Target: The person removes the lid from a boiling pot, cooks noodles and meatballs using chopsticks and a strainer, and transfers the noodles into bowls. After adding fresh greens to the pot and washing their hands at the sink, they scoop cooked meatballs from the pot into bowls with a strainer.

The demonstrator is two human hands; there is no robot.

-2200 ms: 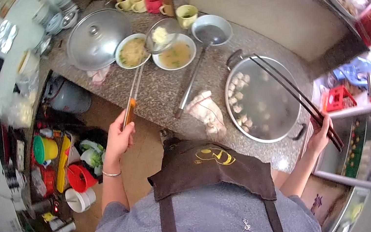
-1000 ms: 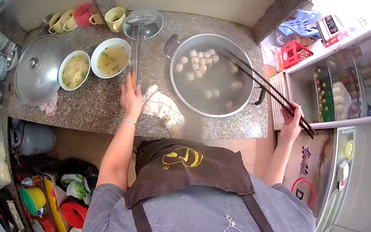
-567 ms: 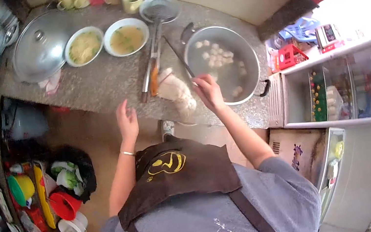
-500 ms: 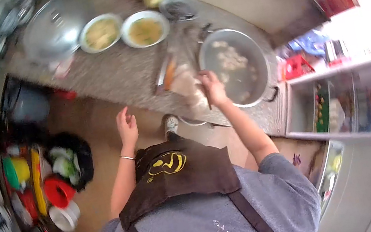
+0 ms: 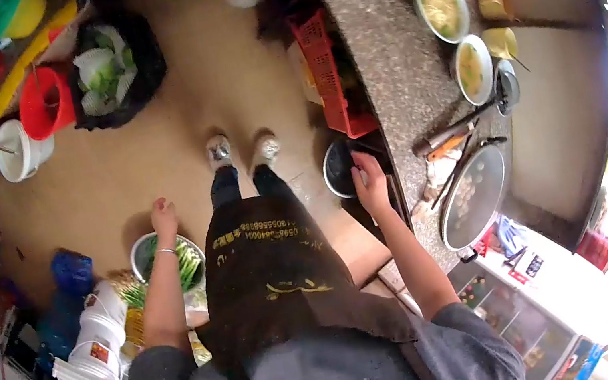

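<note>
My left hand (image 5: 164,216) hangs over a metal bowl (image 5: 138,256) of long green vegetables (image 5: 187,263). Its fingers are loosely bent and apart, with nothing visible in them. My right hand (image 5: 371,182) is beside the counter's front edge, fingers bent together. A dark narrow shape lies against its fingertips; whether I hold it or it lies behind is unclear. Below it, partly hidden, is a round dark-filled container (image 5: 333,172). On the counter (image 5: 367,40), close to this hand, are a large pot (image 5: 474,196) with pale pieces in liquid and an orange-handled tool (image 5: 452,146).
Two bowls of food, one with noodle-like strands (image 5: 440,3) and one soupy (image 5: 472,71), stand by a ladle (image 5: 507,85). A red crate (image 5: 329,80) sits under the counter. Left are a black bag (image 5: 155,61) of greens, a red bucket (image 5: 44,101) and white buckets (image 5: 24,150).
My view has swung, so the counter now runs down the right side. My right hand has left the pot's rim and is off the counter edge. My left hand is over the vegetable bowl.
</note>
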